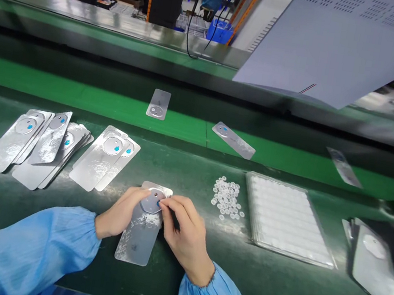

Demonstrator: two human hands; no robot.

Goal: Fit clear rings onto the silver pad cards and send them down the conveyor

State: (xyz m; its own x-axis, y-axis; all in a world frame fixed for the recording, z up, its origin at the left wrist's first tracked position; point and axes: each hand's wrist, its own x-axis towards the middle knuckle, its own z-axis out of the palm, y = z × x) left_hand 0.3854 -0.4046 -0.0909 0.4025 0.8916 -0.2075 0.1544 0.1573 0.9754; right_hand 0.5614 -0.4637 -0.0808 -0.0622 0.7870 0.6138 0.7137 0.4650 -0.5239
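Observation:
A silver phone back cover (138,240) with a round camera area lies on the bench in front of me. My left hand (119,214) holds its upper left edge, the foremost digit resting beside the round area. Thumb and index finger of my right hand (186,235) are pinched together at the right of that area, by a small blue spot. Whatever is between those fingertips is too small to make out. To the right lies a loose heap of small clear rings (227,197). Two more covers with blue tabs (100,159) overlap at the left.
Stacked covers (7,150) fill the left of the bench. A clear tray with white rows (286,216) lies right of the rings, and more covers (374,265) at far right. Several covers lie on the green belt (185,128) behind. A white sheet (310,46) hangs upper right.

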